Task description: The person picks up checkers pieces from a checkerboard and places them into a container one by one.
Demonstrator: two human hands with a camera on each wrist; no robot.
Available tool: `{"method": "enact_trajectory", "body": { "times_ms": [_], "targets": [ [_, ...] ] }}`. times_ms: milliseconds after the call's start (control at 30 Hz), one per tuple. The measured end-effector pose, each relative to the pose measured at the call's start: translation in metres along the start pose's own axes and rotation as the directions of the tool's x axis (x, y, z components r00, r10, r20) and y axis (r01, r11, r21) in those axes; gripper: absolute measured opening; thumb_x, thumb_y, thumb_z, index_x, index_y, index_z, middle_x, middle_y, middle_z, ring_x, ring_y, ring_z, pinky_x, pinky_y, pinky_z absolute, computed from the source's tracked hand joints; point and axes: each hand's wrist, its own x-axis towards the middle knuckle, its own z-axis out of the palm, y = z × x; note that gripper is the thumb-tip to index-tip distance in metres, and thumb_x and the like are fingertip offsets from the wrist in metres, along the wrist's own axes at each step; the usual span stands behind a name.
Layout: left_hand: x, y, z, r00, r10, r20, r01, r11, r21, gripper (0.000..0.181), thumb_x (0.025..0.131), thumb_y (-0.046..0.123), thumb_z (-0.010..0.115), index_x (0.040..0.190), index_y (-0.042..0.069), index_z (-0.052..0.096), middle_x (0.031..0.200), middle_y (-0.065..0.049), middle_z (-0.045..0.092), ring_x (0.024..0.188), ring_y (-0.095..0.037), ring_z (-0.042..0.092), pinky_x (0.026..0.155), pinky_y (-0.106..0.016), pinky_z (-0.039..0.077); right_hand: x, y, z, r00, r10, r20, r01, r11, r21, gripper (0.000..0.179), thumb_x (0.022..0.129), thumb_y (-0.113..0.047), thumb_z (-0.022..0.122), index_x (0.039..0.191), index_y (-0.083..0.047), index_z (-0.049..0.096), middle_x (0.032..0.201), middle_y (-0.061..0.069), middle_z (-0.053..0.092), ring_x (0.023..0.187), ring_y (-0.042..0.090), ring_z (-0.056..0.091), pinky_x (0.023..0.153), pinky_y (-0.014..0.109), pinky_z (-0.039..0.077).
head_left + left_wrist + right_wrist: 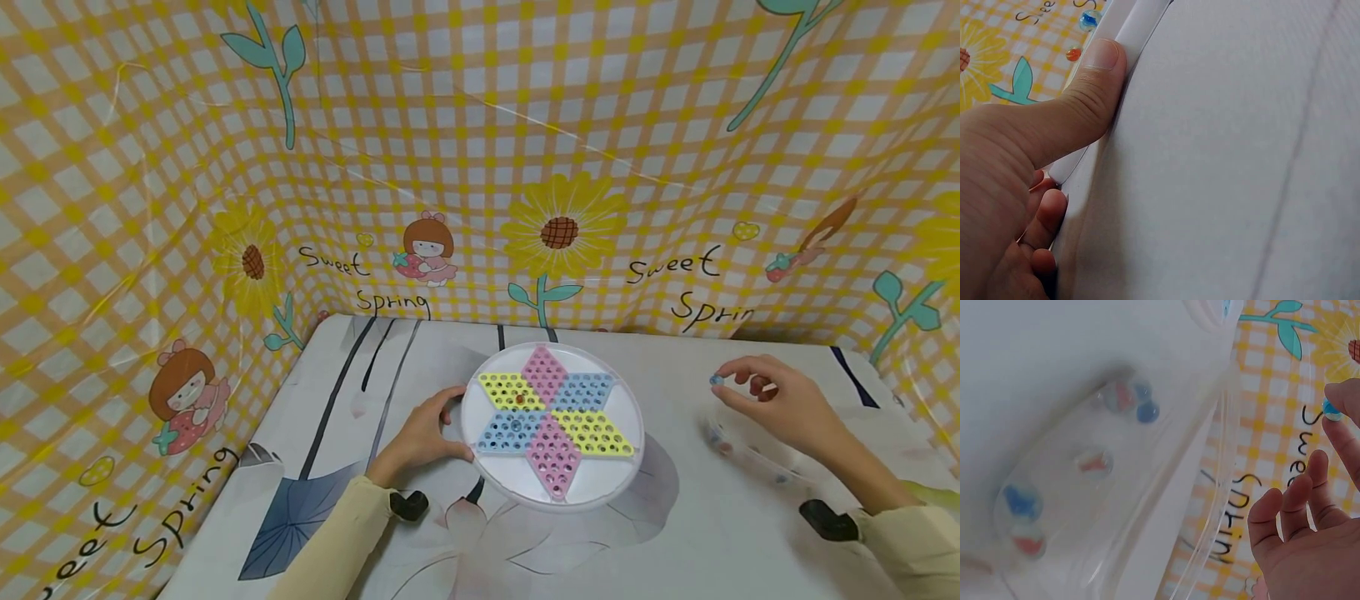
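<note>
A round white Chinese checkers board (603,477) with a pink, yellow and blue star lies on the table. My left hand (423,429) grips its left rim; in the left wrist view the thumb (1100,69) presses on the rim and the other fingers are curled lower down. One orange marble (520,399) sits in a yellow point and a larger blue marble (516,426) in a blue point. To the right of the board, my right hand (783,400) pinches a blue-and-white marble (1332,410) between thumb and index finger, above a clear container.
The clear plastic container (1227,447) holds several blue and red marbles (1094,462). A pale patterned cover (352,350) lies over the table. Checked yellow cloth (480,167) hangs along the back and left sides.
</note>
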Motion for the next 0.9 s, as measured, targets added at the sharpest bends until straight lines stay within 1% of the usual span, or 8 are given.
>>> {"method": "enact_trajectory", "body": {
  "times_ms": [200, 400, 467, 533, 700, 900],
  "targets": [
    [0.0, 0.0, 0.0, 1.0, 0.007, -0.002, -0.007, 1.0, -0.005, 0.104, 0.066, 0.028, 0.099, 0.153, 0.013, 0.045, 0.097, -0.004, 0.051, 0.089, -0.018, 0.046, 0.077, -0.032, 0.038, -0.007, 0.012, -0.007, 0.999, 0.0, -0.034, 0.0, 1.0, -0.005, 0.021, 0.089, -0.017, 0.082, 0.108, -0.015, 0.073, 0.098, 0.006, 0.059, 0.075, 0.004, 0.049, 0.06, 0.02, 0.038],
    [0.001, -0.001, 0.001, 1.0, -0.012, 0.003, 0.012, 1.0, 0.006, 0.105, 0.065, 0.029, 0.099, 0.153, 0.016, 0.044, 0.097, -0.002, 0.051, 0.09, -0.018, 0.046, 0.078, -0.033, 0.038, -0.014, 0.02, -0.011, 0.999, 0.016, -0.051, -0.016, 1.0, -0.008, 0.02, 0.089, -0.019, 0.082, 0.107, -0.017, 0.073, 0.095, -0.001, 0.057, 0.075, 0.003, 0.049, 0.059, 0.021, 0.038],
    [0.0, -0.001, 0.002, 1.0, -0.018, 0.003, 0.018, 1.0, 0.009, 0.105, 0.065, 0.029, 0.099, 0.154, 0.017, 0.044, 0.097, -0.002, 0.05, 0.09, -0.017, 0.046, 0.078, -0.032, 0.038, -0.014, 0.022, -0.011, 0.998, 0.013, -0.057, -0.013, 1.0, -0.007, 0.02, 0.088, -0.019, 0.082, 0.106, -0.017, 0.073, 0.094, -0.001, 0.057, 0.074, 0.004, 0.049, 0.059, 0.02, 0.038],
    [0.0, -0.001, 0.002, 1.0, -0.019, 0.004, 0.019, 1.0, 0.008, 0.105, 0.065, 0.029, 0.099, 0.154, 0.016, 0.044, 0.097, -0.003, 0.05, 0.09, -0.017, 0.046, 0.077, -0.033, 0.038, -0.015, 0.024, -0.011, 0.998, 0.012, -0.059, -0.013, 1.0, -0.006, 0.02, 0.088, -0.019, 0.083, 0.105, -0.017, 0.073, 0.093, 0.0, 0.058, 0.074, 0.004, 0.049, 0.059, 0.02, 0.037],
    [0.0, -0.001, 0.002, 1.0, -0.012, 0.006, 0.012, 1.0, 0.007, 0.105, 0.065, 0.028, 0.099, 0.154, 0.015, 0.044, 0.097, -0.003, 0.05, 0.09, -0.018, 0.046, 0.077, -0.032, 0.038, -0.015, 0.027, -0.01, 0.998, 0.01, -0.061, -0.011, 1.0, -0.012, 0.019, 0.088, -0.018, 0.083, 0.104, -0.016, 0.073, 0.094, 0.008, 0.059, 0.073, 0.004, 0.048, 0.058, 0.021, 0.037],
    [0.001, -0.001, 0.001, 1.0, 0.004, 0.006, -0.004, 1.0, 0.007, 0.105, 0.066, 0.03, 0.099, 0.154, 0.014, 0.044, 0.097, -0.003, 0.051, 0.09, -0.017, 0.046, 0.076, -0.031, 0.038, -0.014, 0.031, -0.009, 0.999, 0.031, -0.042, -0.032, 0.999, -0.026, 0.02, 0.089, -0.019, 0.082, 0.106, -0.015, 0.073, 0.098, 0.011, 0.06, 0.074, 0.004, 0.047, 0.057, 0.023, 0.037]
  ]
}}
